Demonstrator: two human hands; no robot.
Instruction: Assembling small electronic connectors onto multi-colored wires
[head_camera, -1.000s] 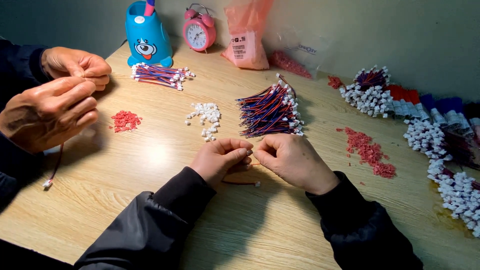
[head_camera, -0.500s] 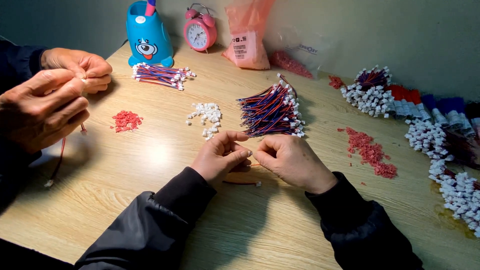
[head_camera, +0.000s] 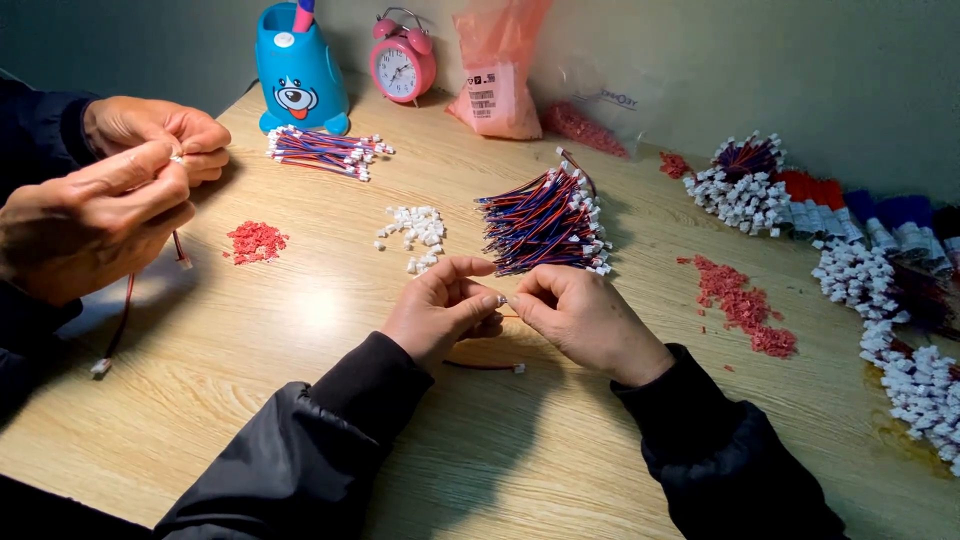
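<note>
The left hand (head_camera: 440, 312) and right hand (head_camera: 590, 322) pinch together on a thin red wire with a small white plug (head_camera: 503, 300), held close so tiny ends meet, beside the heap of red and blue wires (head_camera: 545, 220).

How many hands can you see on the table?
4. The person's own left hand and right hand meet at the middle of the wooden table; a co-worker's two hands are at the left edge.

Matt wooden table (head_camera: 300, 330), glossy blue plastic pen holder (head_camera: 298, 75), shiny translucent pink plastic bag (head_camera: 500, 70), dark cloth sleeves (head_camera: 300, 450)
</note>
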